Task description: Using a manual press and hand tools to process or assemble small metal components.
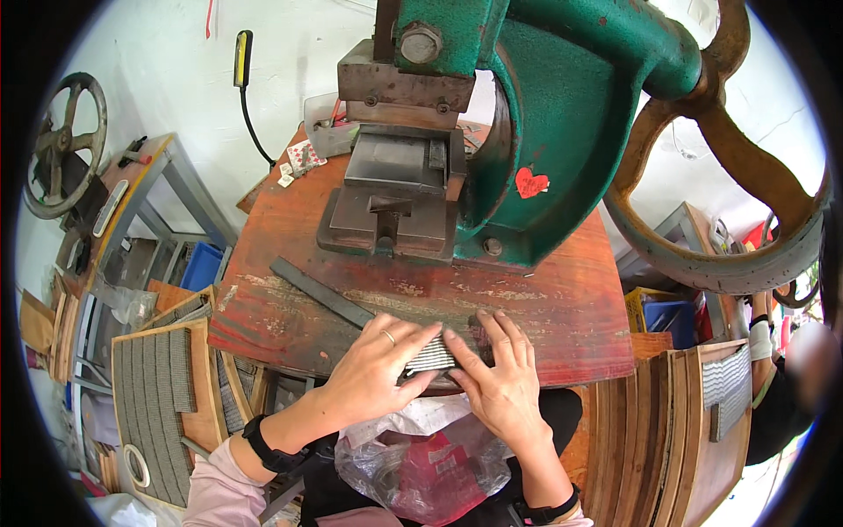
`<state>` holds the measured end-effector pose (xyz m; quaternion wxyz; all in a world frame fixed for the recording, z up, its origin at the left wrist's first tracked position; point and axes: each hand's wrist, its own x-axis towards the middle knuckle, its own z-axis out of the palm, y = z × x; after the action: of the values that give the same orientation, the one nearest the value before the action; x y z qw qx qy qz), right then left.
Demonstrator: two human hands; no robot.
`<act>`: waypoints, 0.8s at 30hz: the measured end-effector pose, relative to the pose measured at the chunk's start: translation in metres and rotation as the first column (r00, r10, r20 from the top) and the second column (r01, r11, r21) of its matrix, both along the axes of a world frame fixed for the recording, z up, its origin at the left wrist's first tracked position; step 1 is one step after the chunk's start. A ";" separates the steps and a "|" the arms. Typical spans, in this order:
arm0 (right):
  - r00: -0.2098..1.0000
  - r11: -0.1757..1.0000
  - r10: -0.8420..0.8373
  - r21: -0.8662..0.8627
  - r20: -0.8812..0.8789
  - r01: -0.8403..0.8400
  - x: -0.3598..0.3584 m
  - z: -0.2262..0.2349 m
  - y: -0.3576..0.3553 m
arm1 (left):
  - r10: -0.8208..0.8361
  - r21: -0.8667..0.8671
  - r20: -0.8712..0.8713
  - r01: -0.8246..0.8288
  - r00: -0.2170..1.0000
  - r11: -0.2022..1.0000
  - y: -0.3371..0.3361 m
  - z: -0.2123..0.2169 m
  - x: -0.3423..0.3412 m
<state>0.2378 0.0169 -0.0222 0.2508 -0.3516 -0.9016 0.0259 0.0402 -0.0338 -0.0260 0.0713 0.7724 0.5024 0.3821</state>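
My left hand (378,369) and my right hand (500,378) together grip a stack of thin grey metal strips (432,356) at the near edge of a worn red wooden table (562,307). The left hand wears a ring and holds the stack's left end. The right hand covers its right end. A long dark flat metal bar (320,292) lies on the table just left of my left hand. Behind it stands a big green press (562,114) with its steel die block (395,189).
A clear plastic bag with red contents (430,465) rests on my lap. Wooden trays holding rows of grey strips stand at the left (158,395) and right (720,395). A large rusty flywheel (729,176) is on the right. Another person (781,386) sits at far right.
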 end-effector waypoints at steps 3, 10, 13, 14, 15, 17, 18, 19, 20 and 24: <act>0.999 0.999 0.014 0.043 0.048 -0.016 -0.002 0.000 -0.001 | 0.067 -0.029 0.107 -0.065 0.992 0.997 -0.001 -0.002 0.003; 0.981 0.969 0.174 -0.162 -0.087 -0.186 -0.004 0.007 0.011 | 0.083 -0.078 0.127 -0.074 0.988 0.994 -0.004 -0.008 0.002; 0.949 0.890 0.250 -0.342 -0.191 -0.303 -0.005 0.006 0.018 | 0.076 -0.101 0.170 -0.059 0.983 0.993 -0.006 -0.012 0.002; 0.936 0.867 0.257 -0.371 -0.241 -0.333 -0.005 0.005 0.020 | 0.078 -0.121 0.182 -0.056 0.980 0.991 -0.007 -0.014 0.002; 0.934 0.873 0.247 -0.360 -0.257 -0.330 -0.006 0.003 0.021 | 0.057 -0.059 0.165 -0.048 0.985 0.997 -0.007 -0.016 0.002; 0.942 0.873 0.200 -0.388 -0.268 -0.296 -0.006 0.001 0.021 | 0.026 0.027 0.122 -0.029 0.992 0.999 -0.006 -0.019 0.003; 0.953 0.860 0.152 -0.440 -0.261 -0.258 -0.006 0.000 0.020 | 0.010 0.061 0.034 -0.012 0.999 0.998 -0.006 -0.021 0.004; 0.944 0.865 0.169 -0.418 -0.284 -0.280 -0.007 0.000 0.020 | 0.045 0.124 -0.015 -0.043 0.999 0.991 -0.007 -0.021 0.006; 0.937 0.852 0.154 -0.438 -0.314 -0.287 -0.007 0.001 0.019 | 0.068 0.124 -0.077 -0.058 0.995 0.991 -0.008 -0.022 0.007; 0.937 0.836 0.137 -0.470 -0.323 -0.284 -0.007 0.006 0.015 | 0.143 0.244 -0.110 -0.113 0.984 0.963 -0.026 -0.021 0.003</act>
<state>0.2304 0.0319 -0.0166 0.2675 -0.2959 -0.8519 0.3394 0.0429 -0.0600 -0.0471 -0.0781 0.7639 0.5055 0.3935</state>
